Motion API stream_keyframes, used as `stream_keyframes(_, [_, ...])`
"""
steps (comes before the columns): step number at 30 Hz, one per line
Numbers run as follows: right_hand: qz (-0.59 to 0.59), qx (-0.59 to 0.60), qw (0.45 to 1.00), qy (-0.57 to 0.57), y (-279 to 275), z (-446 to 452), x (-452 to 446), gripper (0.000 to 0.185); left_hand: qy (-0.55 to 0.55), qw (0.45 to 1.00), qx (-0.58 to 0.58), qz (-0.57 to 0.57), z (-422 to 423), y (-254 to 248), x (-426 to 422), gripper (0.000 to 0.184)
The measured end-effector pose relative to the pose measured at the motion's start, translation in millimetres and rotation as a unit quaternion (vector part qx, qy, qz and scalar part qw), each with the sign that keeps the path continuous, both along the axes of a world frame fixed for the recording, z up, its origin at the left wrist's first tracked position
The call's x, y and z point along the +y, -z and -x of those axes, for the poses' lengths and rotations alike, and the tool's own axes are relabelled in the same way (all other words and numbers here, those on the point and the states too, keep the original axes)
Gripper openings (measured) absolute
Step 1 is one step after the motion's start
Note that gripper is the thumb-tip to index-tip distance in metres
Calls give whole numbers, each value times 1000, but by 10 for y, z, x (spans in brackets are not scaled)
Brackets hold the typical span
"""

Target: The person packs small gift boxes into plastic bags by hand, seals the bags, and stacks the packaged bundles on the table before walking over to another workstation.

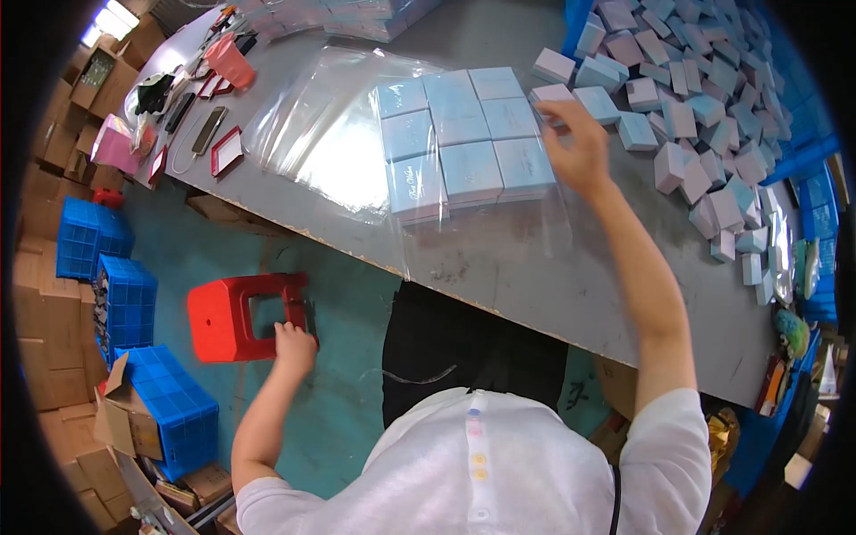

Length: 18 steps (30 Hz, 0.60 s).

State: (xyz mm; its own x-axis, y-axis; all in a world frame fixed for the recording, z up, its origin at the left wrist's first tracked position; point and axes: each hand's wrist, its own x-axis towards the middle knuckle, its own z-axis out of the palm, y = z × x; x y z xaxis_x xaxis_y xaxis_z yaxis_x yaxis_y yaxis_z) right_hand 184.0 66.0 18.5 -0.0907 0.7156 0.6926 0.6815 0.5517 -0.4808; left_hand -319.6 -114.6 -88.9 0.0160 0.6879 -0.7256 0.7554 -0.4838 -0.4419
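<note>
My left hand [296, 348] is closed on the edge of a red plastic stool [212, 321], which is tipped over beside the table. My right hand [575, 143] is over the tabletop, at the right side of a block of light blue boxes [468, 143]. Its fingers are bent, with thumb and forefinger apart and nothing visible between them. The fingertips are close to a small pinkish box [551, 93]; whether they touch it I cannot tell. Clear plastic film [312, 134] lies beneath and around the block of boxes, several of which sit in rows.
A big heap of loose small boxes [691, 98] covers the grey table's [499, 285] right side. A phone [209, 129], red frames and a pink cup [230, 62] lie at the left end. Blue crates [178, 410] and cartons stand on the floor at left.
</note>
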Motion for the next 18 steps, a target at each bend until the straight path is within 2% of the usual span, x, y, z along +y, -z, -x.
stream_keyframes(1, [-79, -80, 993, 35, -11, -154, -101, 37, -272, 943, -190, 23, -155, -371, 263, 46])
stream_keyframes(2, [-77, -87, 993, 31, 6, -287, -233, 37, -180, 865, -387, -263, -191, -277, 241, 47])
stream_keyframes(3, [-101, -204, 974, -10, 46, -393, -378, 39, 79, 828, -350, -431, -524, -611, 415, 53])
stream_keyframes(4, [-131, -315, 939, -52, 65, -426, -470, 40, 137, 772, -434, -444, -699, -722, 589, 53])
stream_keyframes(5, [-137, -319, 936, -54, 72, -400, -551, 40, 218, 735, -476, -430, -903, -785, 721, 51])
stream_keyframes(7, [-107, -424, 884, -165, 143, -367, -735, 33, 396, 686, -524, -314, -1292, -894, 932, 41])
stream_keyframes(8, [-109, -427, 883, -163, 241, -406, -755, 33, 398, 683, -525, -317, -1368, -869, 1052, 41])
stream_keyframes(9, [-78, -423, 886, -176, 376, -489, -762, 29, 421, 700, -517, -255, -1438, -796, 1177, 35])
stream_keyframes(10, [-44, -417, 888, -188, 445, -549, -773, 25, 443, 713, -508, -191, -1493, -725, 1296, 30])
stream_keyframes(11, [-21, -374, 911, -170, 509, -624, -778, 19, 435, 713, -517, -187, -1473, -685, 1424, 16])
stream_keyframes(12, [-21, -373, 913, -165, 462, -618, -780, 19, 439, 712, -516, -185, -1463, -688, 1467, 16])
stream_keyframes(14, [111, -207, 959, -156, 374, -597, -771, 16, 292, 714, -613, -169, -1435, -688, 1535, 17])
stream_keyframes(15, [111, -204, 961, -152, 398, -615, -760, 16, 248, 700, -654, -145, -1426, -706, 1567, 20])
stream_keyframes(16, [203, -58, 965, -158, 428, -649, -721, 13, 251, 700, -653, -144, -1422, -718, 1563, 20])
stream_keyframes(17, [286, 90, 940, -161, 455, -676, -674, 11, 157, 676, -704, -151, -1417, -736, 1540, 17])
stream_keyframes(18, [282, 90, 942, -160, 488, -688, -625, 11, 61, 643, -747, -157, -1420, -761, 1525, 15])
